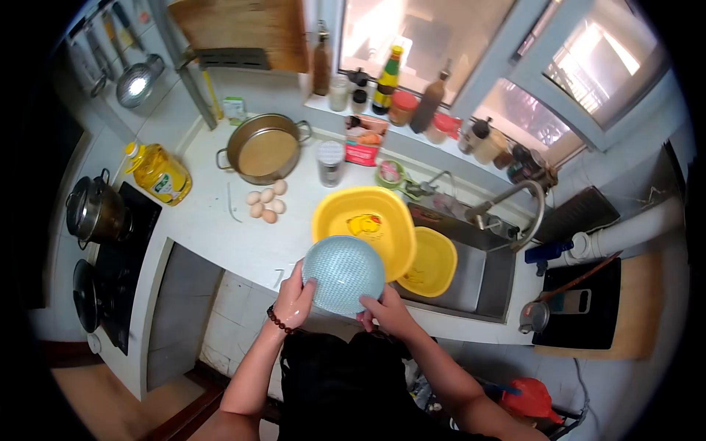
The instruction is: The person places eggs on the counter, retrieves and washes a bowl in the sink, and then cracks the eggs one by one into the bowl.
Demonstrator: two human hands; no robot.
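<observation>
1. The left hand [294, 300] is clamped on the left edge of a light blue bowl [344, 272], its thumb lying on the patterned surface. A beaded bracelet [278, 320] circles that wrist.
2. The right hand [387, 312] grips the same bowl at its lower right edge, thumb on top. The hands are apart, one at each side, with the bowl between them.
3. The bowl is held in front of the person's body, near the front edge of the white counter [202, 229]. From this view it covers the near part of a large yellow basin [323, 220]; whether the two touch, I cannot tell.
4. The large basin has a yellow and red picture on its bottom. Just to its right, a smaller yellow basin [435, 257] is in the metal sink [494, 283], near the curved tap [540, 209].
5. Left of the large basin, six eggs [269, 217] lie grouped on the counter. Behind them is a two-handled metal pot [268, 151], with a lidded jar [331, 167] to its right and a red packet [362, 153] beyond.
6. Farther left, a bottle of yellow oil [163, 176] is beside the black stove [143, 213].
7. Bottles and jars line the windowsill [322, 103], among them a green bottle [387, 77] with a yellow cap.
</observation>
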